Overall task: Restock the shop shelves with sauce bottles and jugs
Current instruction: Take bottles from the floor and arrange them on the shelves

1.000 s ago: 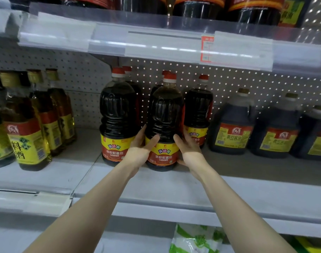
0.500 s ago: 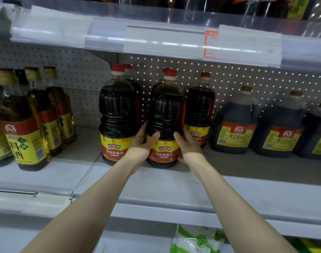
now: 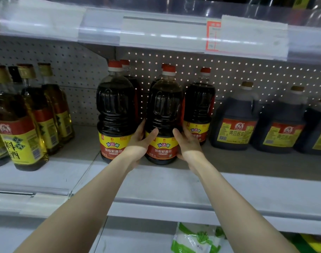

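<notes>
A tall dark soy sauce bottle (image 3: 164, 110) with a red cap and a red-and-yellow label stands on the middle shelf (image 3: 174, 185). My left hand (image 3: 139, 143) grips its lower left side, thumb across the label's top. My right hand (image 3: 188, 143) grips its lower right side. A matching bottle (image 3: 115, 108) stands just to its left and another (image 3: 200, 105) behind to its right. More red caps show behind these bottles.
Yellow cooking wine bottles (image 3: 19, 128) line the shelf's left end. Squat dark soy sauce jugs (image 3: 234, 123) stand at the right. The upper shelf's price rail (image 3: 165, 31) hangs close above the bottle caps. A green-and-white bag (image 3: 196, 238) lies on the shelf below.
Both hands have stayed on the middle bottle, which has slid slightly deeper onto the shelf. The view has shifted a little upward.
</notes>
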`<state>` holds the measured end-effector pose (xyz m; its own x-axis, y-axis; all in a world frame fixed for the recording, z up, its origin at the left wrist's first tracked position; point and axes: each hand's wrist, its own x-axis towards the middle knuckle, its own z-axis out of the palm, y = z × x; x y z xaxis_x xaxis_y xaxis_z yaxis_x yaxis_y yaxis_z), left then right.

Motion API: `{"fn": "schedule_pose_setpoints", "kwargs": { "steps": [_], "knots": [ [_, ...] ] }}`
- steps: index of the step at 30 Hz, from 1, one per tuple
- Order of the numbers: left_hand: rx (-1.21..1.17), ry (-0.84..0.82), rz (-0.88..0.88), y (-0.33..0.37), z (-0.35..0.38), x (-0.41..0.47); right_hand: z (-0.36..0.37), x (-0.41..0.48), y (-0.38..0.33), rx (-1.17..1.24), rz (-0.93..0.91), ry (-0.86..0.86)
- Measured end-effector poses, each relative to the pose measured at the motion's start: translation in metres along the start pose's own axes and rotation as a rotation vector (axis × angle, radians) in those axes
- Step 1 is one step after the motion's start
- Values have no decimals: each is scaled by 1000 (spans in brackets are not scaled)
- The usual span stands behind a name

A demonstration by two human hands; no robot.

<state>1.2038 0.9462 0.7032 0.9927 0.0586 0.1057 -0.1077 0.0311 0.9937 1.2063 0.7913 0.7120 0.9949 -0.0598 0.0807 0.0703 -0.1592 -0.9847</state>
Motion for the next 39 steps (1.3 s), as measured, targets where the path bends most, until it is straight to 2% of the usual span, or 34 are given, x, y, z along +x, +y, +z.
{"fn": "schedule_pose_setpoints", "kwargs": {
  "steps": [23,39],
  "knots": [
    [-7,-25,-15,10,-2,-7,4,1,7,-11,1,73],
    [45,3,-8,11,1,-12,3,-2,6,-4,-15,62]
  ]
}}
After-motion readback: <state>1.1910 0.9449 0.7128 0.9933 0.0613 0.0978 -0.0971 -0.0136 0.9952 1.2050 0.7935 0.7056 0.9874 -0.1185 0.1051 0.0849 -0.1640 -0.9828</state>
